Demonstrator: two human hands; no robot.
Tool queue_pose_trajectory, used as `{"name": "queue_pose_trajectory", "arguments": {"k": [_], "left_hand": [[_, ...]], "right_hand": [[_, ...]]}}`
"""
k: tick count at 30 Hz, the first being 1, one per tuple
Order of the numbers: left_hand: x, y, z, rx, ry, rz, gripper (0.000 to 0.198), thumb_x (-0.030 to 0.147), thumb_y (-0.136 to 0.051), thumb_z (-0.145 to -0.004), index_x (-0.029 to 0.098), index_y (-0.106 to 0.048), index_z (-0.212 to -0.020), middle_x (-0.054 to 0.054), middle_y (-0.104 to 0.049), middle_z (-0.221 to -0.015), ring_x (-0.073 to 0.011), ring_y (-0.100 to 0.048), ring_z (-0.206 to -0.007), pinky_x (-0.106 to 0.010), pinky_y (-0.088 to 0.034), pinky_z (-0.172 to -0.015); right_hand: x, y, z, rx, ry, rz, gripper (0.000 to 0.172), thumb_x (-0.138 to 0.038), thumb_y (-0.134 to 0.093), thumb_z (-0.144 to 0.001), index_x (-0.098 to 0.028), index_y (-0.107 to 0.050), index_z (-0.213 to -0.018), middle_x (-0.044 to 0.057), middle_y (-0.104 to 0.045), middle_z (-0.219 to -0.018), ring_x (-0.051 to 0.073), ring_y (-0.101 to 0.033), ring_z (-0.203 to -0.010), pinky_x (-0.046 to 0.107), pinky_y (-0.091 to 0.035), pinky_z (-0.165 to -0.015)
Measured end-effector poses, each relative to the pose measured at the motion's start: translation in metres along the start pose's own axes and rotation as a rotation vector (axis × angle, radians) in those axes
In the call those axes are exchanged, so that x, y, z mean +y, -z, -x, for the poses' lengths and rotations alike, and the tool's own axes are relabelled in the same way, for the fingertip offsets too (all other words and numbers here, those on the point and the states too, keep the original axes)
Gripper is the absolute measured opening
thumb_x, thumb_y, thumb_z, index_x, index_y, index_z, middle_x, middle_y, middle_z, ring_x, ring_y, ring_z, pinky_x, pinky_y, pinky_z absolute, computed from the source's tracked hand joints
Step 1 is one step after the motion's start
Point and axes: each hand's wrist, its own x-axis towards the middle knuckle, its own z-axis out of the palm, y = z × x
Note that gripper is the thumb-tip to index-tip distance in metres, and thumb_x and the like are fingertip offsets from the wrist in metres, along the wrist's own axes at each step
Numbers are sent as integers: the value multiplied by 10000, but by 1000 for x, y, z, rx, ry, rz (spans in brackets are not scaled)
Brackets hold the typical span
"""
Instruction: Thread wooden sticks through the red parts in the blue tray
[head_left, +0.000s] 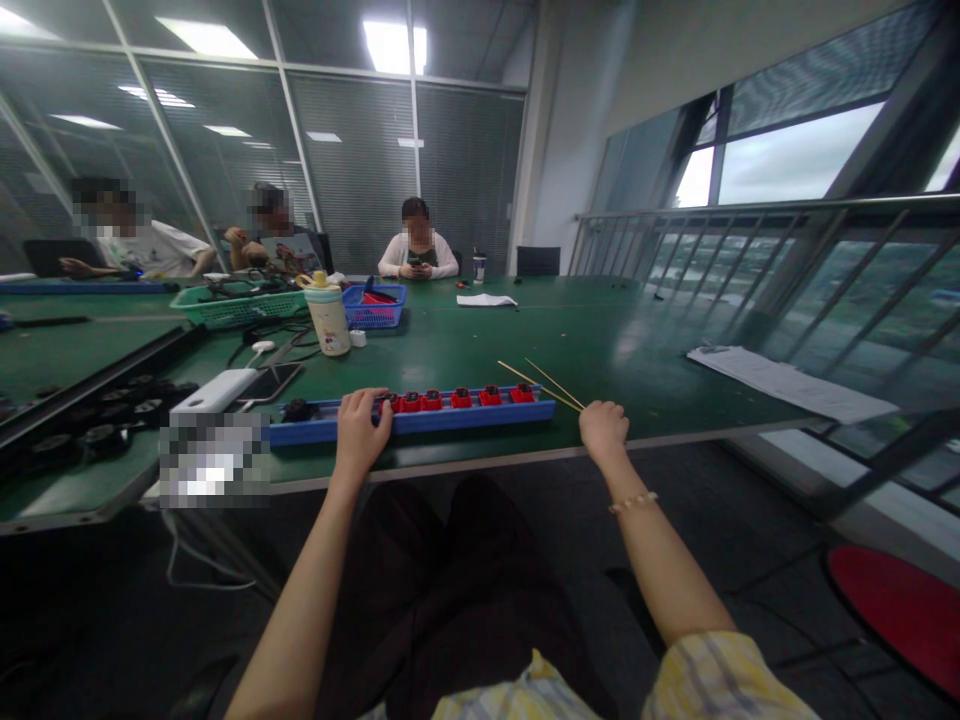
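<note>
The long, straight-sided, blue trough-like tray (465, 424) lies lengthwise along the near edge of the wide, dark green, glossy table (637, 345), its right end a little farther from the edge than its left. Inside it stands a row of six small, bright red, blocky pieces with dark tops (433, 401), unevenly spaced: three sit close together near the middle, and three are set more widely toward the right end. A rounded black piece (298, 410) sits at the left end, well apart from the red ones. The left hand (361, 425) lies across the tray between the black piece and the red row, its fingers over the top and beside the leftmost red piece, partly hiding it; whether it grips the tray or only rests there, I cannot tell. The right hand (604, 432), just right of the tray, is closed around a pair of thin, straight, pale wooden-looking sticks (553, 383), whose tips spread in a narrow V toward the far left. One stick passes across the tray's far right corner in this view; whether it touches is unclear. Beyond the tray, to the left, stands a cream cylindrical bottle with a yellow top (328, 322)
</note>
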Motion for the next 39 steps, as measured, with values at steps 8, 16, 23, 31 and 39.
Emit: {"name": "queue_pose_trajectory", "arguments": {"k": [8,16,23,31,39], "left_hand": [[1,0,-1,1,4,-3,248,328,-460,-910,211,-630,-1047,-82,-661,-1063,-269,-567,-1046,-429,-430,-976],[2,1,0,0,10,1,252,334,-457,-915,212,-633,-1049,-80,-661,-1049,-271,-561,-1042,-428,-434,-968],[1,0,0,-4,14,-3,257,340,-457,-915,212,-628,-1056,-82,-656,-1068,-272,-558,-1056,-426,-430,-972],[1,0,0,-5,3,-12,256,338,-455,-920,201,-629,-1050,-81,-659,-1053,-265,-563,-1040,-420,-432,-965],[-2,-2,0,0,-4,-12,249,340,-472,-917,204,-631,-1052,-80,-660,-1060,-264,-568,-1031,-424,-437,-961]], "right_hand": [[1,-4,0,30,-6,-15,375,-66,-337,-880,59,-656,-1031,337,-644,-987,364,-632,-995,425,-470,-773],[5,-2,-3,-58,85,31,405,-70,-286,-917,56,-639,-1069,320,-649,-1013,361,-634,-1029,419,-468,-806],[-1,3,0,-72,45,-4,413,-79,-285,-926,56,-640,-1087,314,-644,-1068,362,-618,-1067,420,-468,-830],[-6,4,0,-78,-124,-45,399,-106,-331,-925,65,-633,-1122,340,-602,-1112,365,-592,-1112,427,-490,-845],[-2,21,-6,-247,-84,-54,362,-106,-413,-909,49,-576,-1193,321,-639,-1086,355,-636,-1117,425,-500,-892]]}}
